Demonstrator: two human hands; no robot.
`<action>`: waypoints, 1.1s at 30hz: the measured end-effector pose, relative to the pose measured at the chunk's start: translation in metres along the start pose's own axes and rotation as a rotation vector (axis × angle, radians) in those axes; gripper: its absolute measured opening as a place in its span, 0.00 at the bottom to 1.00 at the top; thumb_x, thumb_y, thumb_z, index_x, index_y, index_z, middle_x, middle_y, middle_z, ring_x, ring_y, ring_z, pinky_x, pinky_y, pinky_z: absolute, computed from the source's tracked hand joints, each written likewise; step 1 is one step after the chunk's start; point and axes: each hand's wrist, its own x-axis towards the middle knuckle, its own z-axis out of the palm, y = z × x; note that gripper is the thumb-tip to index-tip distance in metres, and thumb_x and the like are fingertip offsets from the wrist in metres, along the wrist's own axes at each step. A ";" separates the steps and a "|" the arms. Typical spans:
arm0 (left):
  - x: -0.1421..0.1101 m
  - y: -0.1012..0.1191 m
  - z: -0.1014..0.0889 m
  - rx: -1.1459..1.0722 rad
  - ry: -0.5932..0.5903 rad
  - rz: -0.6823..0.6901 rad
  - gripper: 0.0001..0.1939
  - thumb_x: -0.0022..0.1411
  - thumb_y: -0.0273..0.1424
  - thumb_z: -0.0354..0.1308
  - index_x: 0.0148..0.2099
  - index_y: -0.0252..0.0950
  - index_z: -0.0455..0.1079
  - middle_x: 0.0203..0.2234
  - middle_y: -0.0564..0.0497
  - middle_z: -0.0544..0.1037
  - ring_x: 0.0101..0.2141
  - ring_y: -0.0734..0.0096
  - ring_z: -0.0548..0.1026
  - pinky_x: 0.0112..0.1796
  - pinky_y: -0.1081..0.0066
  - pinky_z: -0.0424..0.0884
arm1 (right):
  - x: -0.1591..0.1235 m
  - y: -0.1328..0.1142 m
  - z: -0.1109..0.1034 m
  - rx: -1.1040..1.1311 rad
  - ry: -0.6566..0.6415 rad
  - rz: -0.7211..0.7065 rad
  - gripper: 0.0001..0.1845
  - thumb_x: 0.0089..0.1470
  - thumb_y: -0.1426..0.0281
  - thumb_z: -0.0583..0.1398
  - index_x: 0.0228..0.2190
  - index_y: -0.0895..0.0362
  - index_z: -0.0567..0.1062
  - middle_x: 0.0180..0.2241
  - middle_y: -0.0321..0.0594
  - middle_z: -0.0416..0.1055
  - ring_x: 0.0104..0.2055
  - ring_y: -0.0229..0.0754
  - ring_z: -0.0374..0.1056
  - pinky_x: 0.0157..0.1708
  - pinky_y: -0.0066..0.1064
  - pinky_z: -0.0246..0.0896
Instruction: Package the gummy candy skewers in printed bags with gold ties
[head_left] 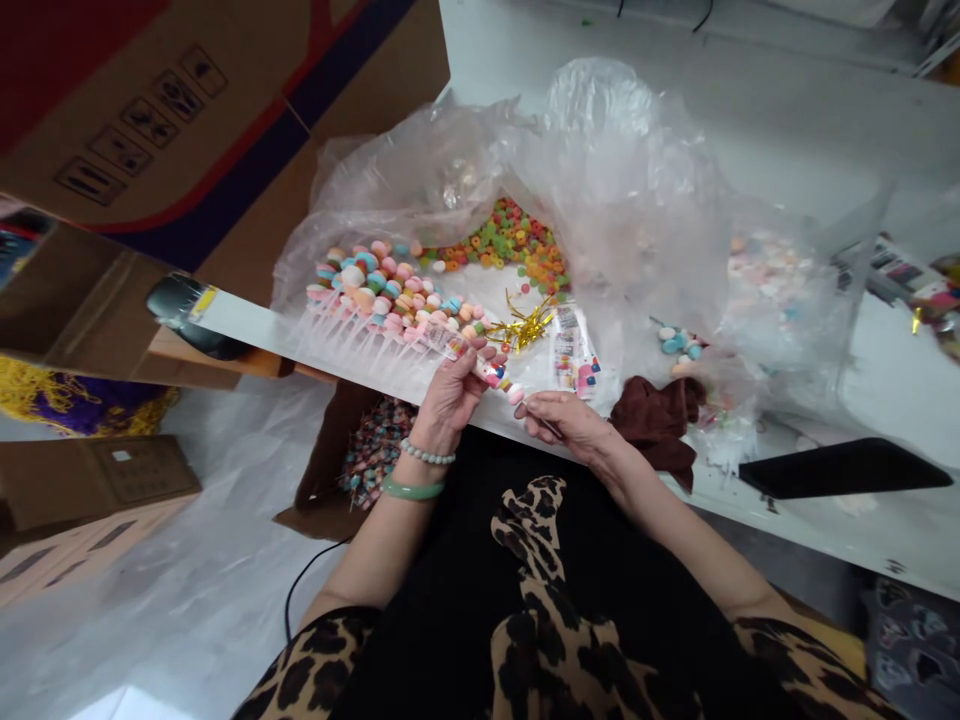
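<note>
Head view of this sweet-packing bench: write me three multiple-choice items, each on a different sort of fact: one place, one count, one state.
1. Where is the dark brown cloth?
A. On the bench, beside the right hand
B. Inside a cardboard box
C. Across the person's lap

2. How many bracelets are on the wrist of the left hand?
A. One
B. Two
C. Four

3. What state is the clear plastic bag in?
A. Open, with sweets spread out in it
B. Knotted shut
C. Folded flat and empty

Answers:
1. A: the cloth lies on the bench top, just past the right hand.
2. B: a beaded bracelet and a green bangle show.
3. A: the plastic is bunched around a wide opening, with the sweets in view.
</note>
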 end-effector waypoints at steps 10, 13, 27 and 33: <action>0.004 0.004 0.001 0.035 0.210 -0.008 0.07 0.55 0.24 0.65 0.37 0.31 0.71 0.26 0.50 0.78 0.30 0.67 0.80 0.32 0.71 0.76 | 0.004 0.015 0.002 -0.658 0.464 -0.255 0.08 0.51 0.66 0.58 0.25 0.54 0.76 0.20 0.34 0.69 0.25 0.37 0.62 0.28 0.29 0.51; 0.000 -0.002 0.004 0.056 0.231 0.001 0.07 0.55 0.24 0.66 0.35 0.31 0.71 0.26 0.50 0.78 0.28 0.69 0.79 0.28 0.73 0.74 | 0.002 0.016 0.001 -1.151 0.605 -0.436 0.12 0.56 0.70 0.55 0.26 0.55 0.76 0.26 0.39 0.74 0.30 0.40 0.64 0.31 0.31 0.48; 0.005 -0.015 -0.004 0.008 0.254 0.069 0.10 0.52 0.26 0.69 0.32 0.32 0.68 0.24 0.53 0.74 0.27 0.71 0.78 0.22 0.78 0.67 | 0.003 0.023 0.006 -1.400 0.597 -0.399 0.11 0.56 0.70 0.56 0.25 0.55 0.75 0.25 0.39 0.74 0.30 0.40 0.64 0.29 0.31 0.43; 0.001 -0.024 -0.001 0.007 0.229 0.025 0.09 0.53 0.29 0.68 0.33 0.32 0.71 0.24 0.52 0.75 0.28 0.73 0.77 0.29 0.75 0.72 | 0.006 0.025 0.004 -1.369 0.667 -0.402 0.14 0.59 0.65 0.54 0.28 0.55 0.76 0.25 0.41 0.74 0.29 0.40 0.64 0.29 0.31 0.42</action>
